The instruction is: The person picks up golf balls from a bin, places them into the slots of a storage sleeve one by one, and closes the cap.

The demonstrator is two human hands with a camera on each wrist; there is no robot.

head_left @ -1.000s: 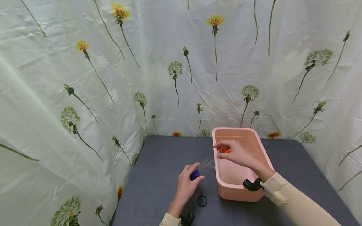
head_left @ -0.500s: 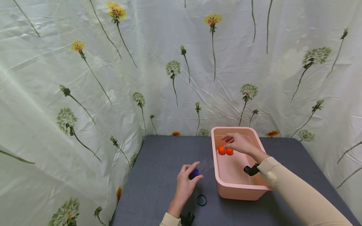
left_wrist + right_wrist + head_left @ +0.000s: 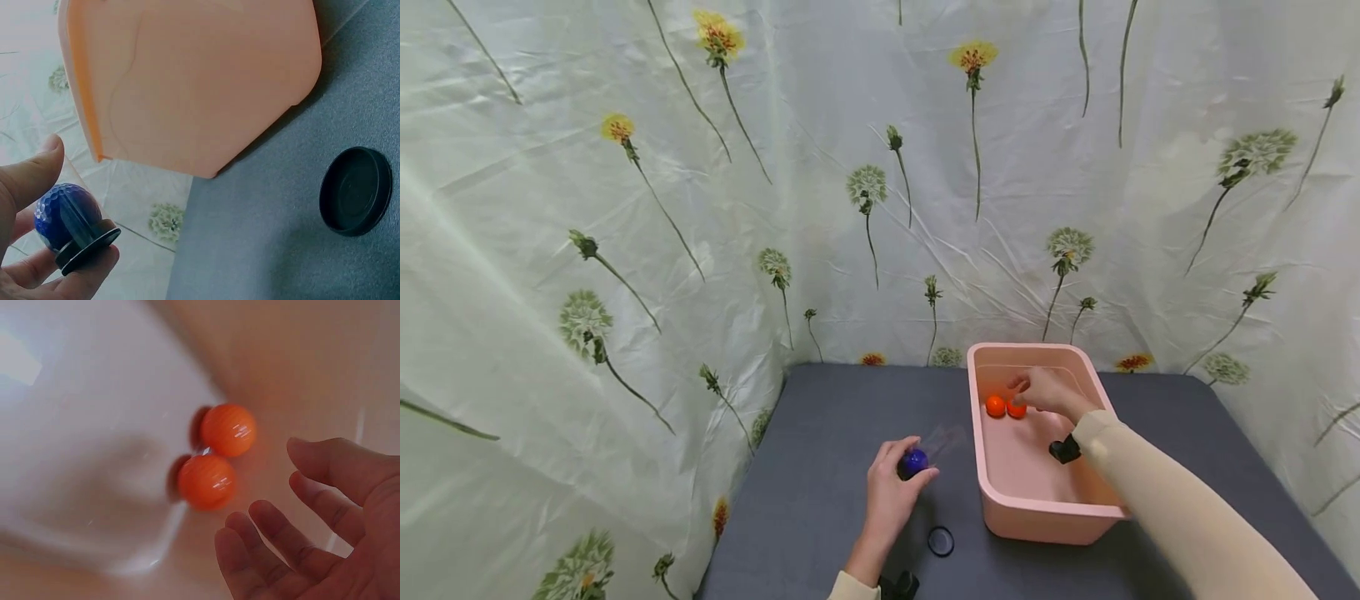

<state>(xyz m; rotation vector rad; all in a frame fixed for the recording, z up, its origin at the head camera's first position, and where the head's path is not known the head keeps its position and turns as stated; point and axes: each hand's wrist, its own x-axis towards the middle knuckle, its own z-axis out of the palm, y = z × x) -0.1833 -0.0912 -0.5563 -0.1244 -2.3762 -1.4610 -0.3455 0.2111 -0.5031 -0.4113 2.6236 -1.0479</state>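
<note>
In the head view, my left hand (image 3: 886,493) grips a clear plastic tube (image 3: 944,440), tilted above the table, with a dark blue ball (image 3: 914,461) inside it. The left wrist view shows the ball's dimpled surface and a black base (image 3: 87,251) at the tube's end, with thumb and fingers curled around. My right hand (image 3: 1047,390) reaches into a pink bin (image 3: 1037,523), fingers spread and loosely bent, holding nothing. Beside its fingertips, a first orange ball (image 3: 229,430) and a second orange ball (image 3: 207,482) lie side by side at the bin's bottom.
A round black cap (image 3: 941,542) lies on the dark grey table (image 3: 835,467), left of the bin and near my left wrist. Behind the table hangs a pale flower-print curtain (image 3: 820,208).
My right hand has moved from the bin's left rim rightward and deeper into it, uncovering both orange balls. The left hand keeps its grip on the tube and has barely moved.
</note>
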